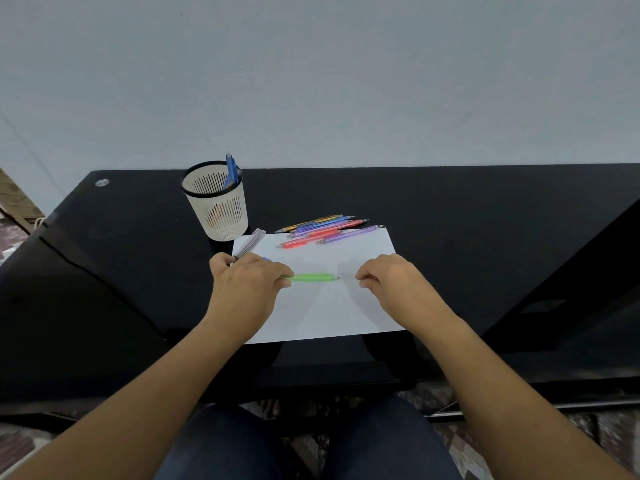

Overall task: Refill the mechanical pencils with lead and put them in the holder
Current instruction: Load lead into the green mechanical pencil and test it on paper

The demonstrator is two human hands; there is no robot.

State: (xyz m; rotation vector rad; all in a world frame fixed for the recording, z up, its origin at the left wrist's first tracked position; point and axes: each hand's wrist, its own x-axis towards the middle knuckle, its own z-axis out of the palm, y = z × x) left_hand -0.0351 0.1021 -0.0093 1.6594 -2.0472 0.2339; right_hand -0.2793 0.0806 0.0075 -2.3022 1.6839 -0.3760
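Grip: left hand [247,284] curled round green pencil [313,277] end, over paper [329,306]; right hand [388,276] near pencil tip, fingers curled; whether pinching anything, cannot tell.

person, head-worn view, parts in sight. upper: left hand [242,284] and right hand [393,277], both bare; left forearm [156,375] and right forearm [502,375], uncovered along all their visible length, down to the lower corners. lower: dark blue trousers [388,445], plain cloth much like denim, covering both thighs; a narrow gap parts the two legs.
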